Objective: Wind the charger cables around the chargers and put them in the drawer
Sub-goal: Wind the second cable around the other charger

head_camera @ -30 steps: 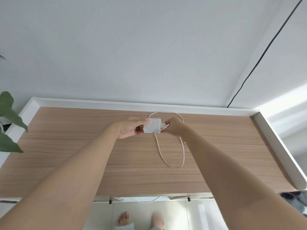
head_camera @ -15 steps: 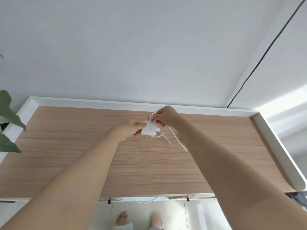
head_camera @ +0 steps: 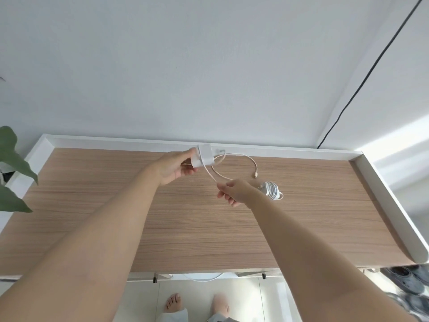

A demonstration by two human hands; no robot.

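Note:
My left hand [head_camera: 173, 169] grips a white square charger [head_camera: 205, 155] and holds it up near the back edge of the wooden desk [head_camera: 97, 205]. Its thin white cable [head_camera: 241, 156] runs down from the charger to my right hand [head_camera: 234, 191], which pinches it lower down. From there the cable loops back across the desk, its plug end [head_camera: 256, 175] lying loose on the wood. A second white charger [head_camera: 270, 188], with its cable wound round it, lies on the desk just right of my right hand. No drawer is clearly in view.
A raised white rim [head_camera: 383, 182] runs along the desk's back and right side. Green plant leaves [head_camera: 11, 163] reach in at the left. A black wire [head_camera: 362, 82] runs down the wall at the back right. My bare feet [head_camera: 173, 303] show below the front edge.
My left hand has lifted the charger up and back. My right hand has moved down and toward me, drawing the cable out. The wound second charger has come into sight.

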